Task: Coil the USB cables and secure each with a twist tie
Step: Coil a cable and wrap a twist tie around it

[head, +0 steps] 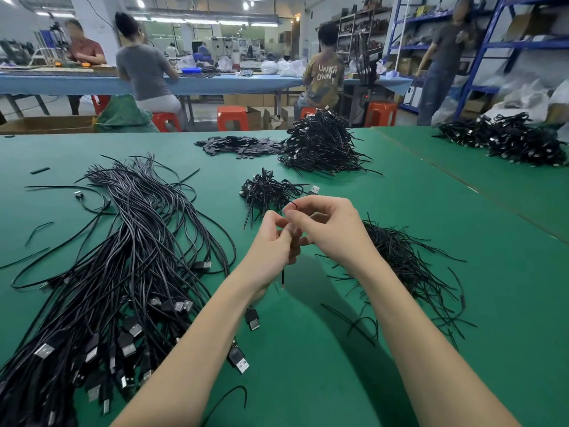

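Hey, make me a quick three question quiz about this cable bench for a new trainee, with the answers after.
1. True or false: the loose pile of uncoiled black USB cables lies to the left of the hands.
2. Which hand pinches the thin black twist tie at its fingertips? A left hand, B right hand.
3. Fill in: the heap of loose black twist ties lies on the ___ table mat.

Key: 1 true; 2 B; 3 green.
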Tool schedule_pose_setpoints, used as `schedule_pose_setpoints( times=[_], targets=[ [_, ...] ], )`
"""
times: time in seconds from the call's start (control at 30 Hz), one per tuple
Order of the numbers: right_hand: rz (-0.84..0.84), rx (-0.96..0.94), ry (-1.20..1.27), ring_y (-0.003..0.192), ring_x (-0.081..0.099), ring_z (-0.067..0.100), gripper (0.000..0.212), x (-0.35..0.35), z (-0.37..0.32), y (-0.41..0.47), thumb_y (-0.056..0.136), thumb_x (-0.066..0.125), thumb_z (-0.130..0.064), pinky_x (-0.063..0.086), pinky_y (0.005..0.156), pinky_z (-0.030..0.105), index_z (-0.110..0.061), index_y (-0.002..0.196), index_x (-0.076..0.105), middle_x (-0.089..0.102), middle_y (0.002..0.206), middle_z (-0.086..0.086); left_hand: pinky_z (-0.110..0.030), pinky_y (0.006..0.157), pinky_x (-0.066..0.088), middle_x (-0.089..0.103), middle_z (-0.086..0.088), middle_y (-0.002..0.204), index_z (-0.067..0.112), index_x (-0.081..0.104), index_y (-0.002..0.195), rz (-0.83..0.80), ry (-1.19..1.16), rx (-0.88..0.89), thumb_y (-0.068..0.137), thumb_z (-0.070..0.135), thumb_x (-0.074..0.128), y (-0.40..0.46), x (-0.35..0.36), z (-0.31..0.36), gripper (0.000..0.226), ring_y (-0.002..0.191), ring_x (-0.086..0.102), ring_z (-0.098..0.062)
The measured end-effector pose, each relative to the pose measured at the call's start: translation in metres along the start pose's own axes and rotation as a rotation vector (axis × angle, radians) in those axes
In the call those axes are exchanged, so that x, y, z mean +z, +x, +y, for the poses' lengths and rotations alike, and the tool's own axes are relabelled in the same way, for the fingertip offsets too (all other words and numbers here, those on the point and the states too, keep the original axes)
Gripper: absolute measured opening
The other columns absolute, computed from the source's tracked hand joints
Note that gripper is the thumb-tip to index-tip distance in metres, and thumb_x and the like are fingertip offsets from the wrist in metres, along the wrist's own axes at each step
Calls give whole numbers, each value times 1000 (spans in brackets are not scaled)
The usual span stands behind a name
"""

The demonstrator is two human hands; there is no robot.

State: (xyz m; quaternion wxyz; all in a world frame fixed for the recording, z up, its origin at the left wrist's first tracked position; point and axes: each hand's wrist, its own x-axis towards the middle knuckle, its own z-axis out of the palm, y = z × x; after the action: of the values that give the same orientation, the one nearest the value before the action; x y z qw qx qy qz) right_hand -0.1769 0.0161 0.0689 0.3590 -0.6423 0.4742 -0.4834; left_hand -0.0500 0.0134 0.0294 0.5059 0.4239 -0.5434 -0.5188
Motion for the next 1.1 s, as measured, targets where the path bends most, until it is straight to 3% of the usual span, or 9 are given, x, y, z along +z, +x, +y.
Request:
schedule_pose_setpoints(
  times=[0.1, 0.27, 0.33, 0.5, 0.63, 0.83, 1.0, 1.1],
  targets=[
    [-34, 13, 91, 67, 70, 28, 14, 0, 0, 0, 94, 67, -6, 63, 72, 41, -15, 90, 77, 76, 78, 8, -16, 45, 31, 47, 9, 59, 13, 34, 94, 4, 12, -19, 109, 16, 39, 1, -2, -1, 16, 50, 36, -6],
    [-66, -30, 256, 61, 61, 8, 21, -1, 0, -2, 97, 62, -3, 51, 52, 21, -17, 97, 78, 77, 86, 0, -15, 45, 33, 52, 14, 55, 15, 35, 94, -16, 30, -29, 109, 19, 39, 1, -2, 0, 16, 47, 40, -3],
    [-68, -5, 164, 60, 58, 11, 22, -1, 5, -3, 97, 63, -5, 47, 52, 22, -20, 98, 79, 78, 89, 4, -16, 44, 32, 52, 13, 56, 13, 36, 97, -37, 11, -6, 108, 16, 37, 1, 0, 1, 12, 47, 37, -3],
    [123, 4, -166, 44, 45, 3, 17, 1, 13, 1, 88, 69, -17, 42, 52, 13, -28, 85, 81, 72, 70, -17, -17, 45, 29, 50, 12, 54, 15, 34, 92, 12, -34, -34, 107, 16, 42, 2, -2, 0, 17, 47, 36, -5],
    [142, 23, -119, 51, 64, 5, 17, 5, 13, 0, 86, 69, -14, 61, 58, 27, -25, 84, 82, 73, 64, -12, -20, 47, 26, 47, 5, 61, 14, 36, 91, 60, -92, -69, 106, 13, 43, 5, -4, 2, 16, 51, 33, -9],
    [85, 27, -67, 62, 74, 6, 19, 2, 11, 0, 87, 69, -11, 60, 68, 20, -25, 85, 82, 75, 66, -7, -22, 46, 18, 38, -1, 61, 15, 32, 88, 105, -217, -92, 105, 7, 38, 5, 2, 8, 19, 41, 35, -7],
    [30, 71, 40, 77, 75, 13, 19, -1, 14, 0, 87, 71, -7, 61, 89, 40, -22, 87, 82, 79, 78, 1, -21, 45, 20, 41, 2, 57, 15, 33, 90, 114, -313, -123, 108, 17, 36, 6, -1, 9, 19, 47, 28, -9],
    [-22, 26, 20, 90, 75, 15, 16, -4, 17, 1, 86, 74, -4, 59, 94, 38, -18, 88, 82, 79, 93, -1, -20, 43, 22, 41, 2, 56, 14, 33, 87, 140, -330, -136, 107, 16, 40, 7, -3, 8, 22, 47, 29, -9]
  ],
)
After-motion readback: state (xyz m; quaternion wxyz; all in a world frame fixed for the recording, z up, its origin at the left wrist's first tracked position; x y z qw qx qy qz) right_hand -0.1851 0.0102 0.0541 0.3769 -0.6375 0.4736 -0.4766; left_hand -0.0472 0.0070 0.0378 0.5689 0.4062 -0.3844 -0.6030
